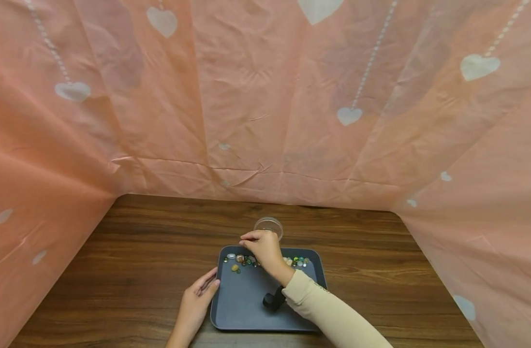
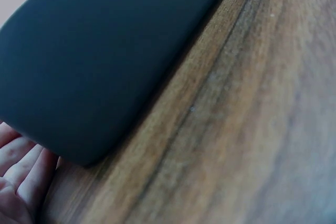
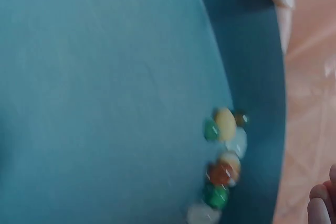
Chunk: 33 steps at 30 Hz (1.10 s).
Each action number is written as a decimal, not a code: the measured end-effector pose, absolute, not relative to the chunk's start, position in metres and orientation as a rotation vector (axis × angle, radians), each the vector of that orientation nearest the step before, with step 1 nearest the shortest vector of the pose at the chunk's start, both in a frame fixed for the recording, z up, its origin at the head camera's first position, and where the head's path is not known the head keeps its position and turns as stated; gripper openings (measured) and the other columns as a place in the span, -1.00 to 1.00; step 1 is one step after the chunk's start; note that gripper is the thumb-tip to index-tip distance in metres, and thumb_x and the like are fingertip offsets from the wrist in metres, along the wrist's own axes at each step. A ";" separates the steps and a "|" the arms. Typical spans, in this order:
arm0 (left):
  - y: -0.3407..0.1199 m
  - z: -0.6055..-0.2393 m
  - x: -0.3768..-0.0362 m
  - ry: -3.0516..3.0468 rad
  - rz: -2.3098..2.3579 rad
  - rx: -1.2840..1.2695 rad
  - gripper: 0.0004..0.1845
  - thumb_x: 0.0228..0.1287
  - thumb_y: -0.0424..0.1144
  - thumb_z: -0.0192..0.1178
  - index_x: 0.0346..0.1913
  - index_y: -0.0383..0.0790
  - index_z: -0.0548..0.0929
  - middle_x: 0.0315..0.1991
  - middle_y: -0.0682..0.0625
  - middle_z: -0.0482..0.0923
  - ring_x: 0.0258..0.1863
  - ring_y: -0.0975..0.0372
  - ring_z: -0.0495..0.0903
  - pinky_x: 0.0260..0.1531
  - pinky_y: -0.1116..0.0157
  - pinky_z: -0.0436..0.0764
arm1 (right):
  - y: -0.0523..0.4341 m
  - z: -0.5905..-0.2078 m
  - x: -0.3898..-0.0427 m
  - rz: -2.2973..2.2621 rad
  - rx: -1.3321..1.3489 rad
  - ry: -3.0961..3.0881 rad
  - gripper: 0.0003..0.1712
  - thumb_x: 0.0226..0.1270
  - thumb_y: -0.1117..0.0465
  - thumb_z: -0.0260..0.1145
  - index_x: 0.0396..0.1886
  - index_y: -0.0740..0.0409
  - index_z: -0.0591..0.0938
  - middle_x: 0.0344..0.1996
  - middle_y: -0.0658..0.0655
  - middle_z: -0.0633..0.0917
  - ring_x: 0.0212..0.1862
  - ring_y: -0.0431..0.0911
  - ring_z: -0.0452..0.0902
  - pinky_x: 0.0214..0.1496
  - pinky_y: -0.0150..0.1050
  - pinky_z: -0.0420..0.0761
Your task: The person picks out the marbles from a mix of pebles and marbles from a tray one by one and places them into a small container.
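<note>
A dark grey tray (image 1: 243,302) lies on the table, with small stones and beads (image 1: 298,262) of several colours along its far side. My left hand (image 1: 195,297) is at the tray's left edge, its thumb tip right at the rim and its fingers along the outer wall. Over the tray's far side reaches my right hand (image 1: 265,249), thumb and fingertips close together and pointing left. I cannot tell whether something small is between them. Behind that hand stands a clear round dish (image 1: 269,220), partly covered by it. The right wrist view shows green, cream and brown stones (image 3: 223,174) against the tray wall.
A yellowish-brown stone (image 1: 235,268) lies slightly apart from the row. A black device (image 1: 272,300) on the right wrist hangs over the tray. Around the brown wood-grain table (image 1: 161,241) hangs a pink cloth (image 1: 248,96) with white hearts.
</note>
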<state>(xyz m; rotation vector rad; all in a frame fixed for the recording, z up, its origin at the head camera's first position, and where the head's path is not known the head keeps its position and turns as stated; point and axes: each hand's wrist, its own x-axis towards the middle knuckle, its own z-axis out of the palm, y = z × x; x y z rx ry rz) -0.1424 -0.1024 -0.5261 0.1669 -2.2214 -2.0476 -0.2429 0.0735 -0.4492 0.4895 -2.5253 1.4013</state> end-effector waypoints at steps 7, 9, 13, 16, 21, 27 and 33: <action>-0.103 -0.526 -0.143 -2.225 -2.062 0.172 -0.53 0.39 -0.24 0.25 0.26 -0.41 0.54 0.24 -0.29 0.56 0.21 0.20 0.58 0.04 0.66 0.52 | 0.062 -0.464 -0.236 1.416 0.564 -2.644 -0.90 0.14 0.33 0.50 -0.34 0.27 0.81 -0.33 0.18 0.83 -0.31 -0.08 0.75 -0.39 -0.51 0.63; -0.103 -0.526 -0.143 -2.221 -2.068 0.167 -0.53 0.39 -0.24 0.24 0.26 -0.41 0.54 0.23 -0.30 0.56 0.22 0.16 0.57 0.04 0.66 0.52 | 0.060 -0.467 -0.235 1.416 0.574 -2.673 -0.90 0.13 0.32 0.50 -0.33 0.26 0.81 -0.32 0.19 0.83 -0.28 -0.07 0.76 -0.37 -0.51 0.64; -0.103 -0.525 -0.142 -2.220 -2.082 0.167 -0.52 0.39 -0.22 0.25 0.27 -0.41 0.53 0.24 -0.29 0.56 0.26 0.08 0.55 0.04 0.66 0.52 | 0.056 -0.472 -0.234 1.391 0.562 -2.722 -0.90 0.12 0.31 0.51 -0.34 0.22 0.83 -0.32 0.16 0.83 -0.27 -0.11 0.75 -0.37 -0.51 0.63; -0.103 -0.524 -0.142 -2.220 -2.087 0.171 -0.51 0.38 -0.21 0.25 0.27 -0.40 0.53 0.25 -0.28 0.55 0.26 0.09 0.54 0.04 0.67 0.51 | 0.054 -0.474 -0.234 1.397 0.542 -2.736 -0.91 0.12 0.31 0.51 -0.35 0.21 0.83 -0.34 0.15 0.83 -0.31 -0.17 0.72 -0.39 -0.51 0.63; -0.103 -0.524 -0.142 -2.224 -2.087 0.176 -0.50 0.38 -0.18 0.26 0.27 -0.39 0.54 0.25 -0.26 0.56 0.27 0.08 0.53 0.04 0.67 0.51 | 0.049 -0.478 -0.236 1.378 0.538 -2.747 -0.90 0.09 0.33 0.52 -0.35 0.22 0.83 -0.36 0.15 0.83 -0.33 -0.21 0.71 -0.39 -0.51 0.62; -0.103 -0.525 -0.142 -2.222 -2.101 0.179 -0.50 0.38 -0.18 0.26 0.29 -0.37 0.53 0.27 -0.25 0.55 0.30 0.04 0.51 0.05 0.67 0.51 | 0.045 -0.482 -0.235 1.419 0.555 -2.764 -0.88 0.08 0.40 0.50 -0.33 0.31 0.81 -0.41 0.22 0.81 -0.56 -0.21 0.67 -0.57 -0.55 0.55; -0.103 -0.524 -0.142 -2.234 -2.084 0.183 -0.50 0.37 -0.18 0.26 0.28 -0.35 0.54 0.27 -0.22 0.56 0.29 0.06 0.52 0.04 0.67 0.50 | 0.041 -0.483 -0.234 1.298 0.617 -2.799 -0.88 0.09 0.40 0.50 -0.32 0.29 0.81 -0.39 0.21 0.82 -0.53 -0.22 0.66 -0.54 -0.55 0.54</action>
